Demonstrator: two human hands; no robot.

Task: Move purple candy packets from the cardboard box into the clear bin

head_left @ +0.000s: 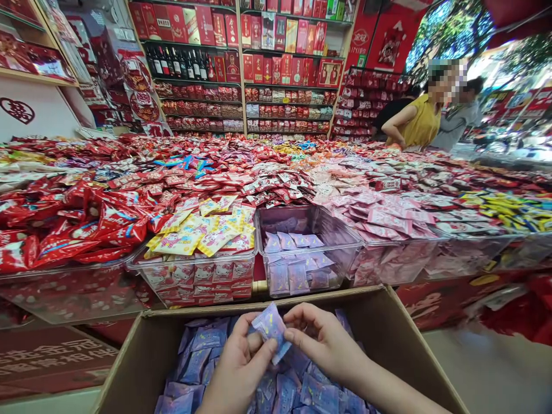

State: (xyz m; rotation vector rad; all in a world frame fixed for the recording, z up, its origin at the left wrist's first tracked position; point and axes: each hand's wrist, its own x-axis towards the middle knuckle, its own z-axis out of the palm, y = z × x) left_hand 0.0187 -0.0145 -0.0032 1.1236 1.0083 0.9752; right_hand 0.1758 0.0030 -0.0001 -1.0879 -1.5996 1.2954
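A small purple candy packet (271, 329) is held up between both hands over an open cardboard box (146, 345). My left hand (239, 365) pinches its lower left side with thumb and fingers. My right hand (325, 342) pinches its right edge. The box below is full of several more purple packets (202, 356). Just beyond the box stands a clear plastic bin (340, 241), partly filled with the same purple packets (293, 259).
A wide display of bins holds red (77, 224), yellow (207, 230) and pink candy packets (383, 218). Shelves of red boxes and bottles (241, 57) line the back wall. Two people (425, 115) lean over the display at the far right.
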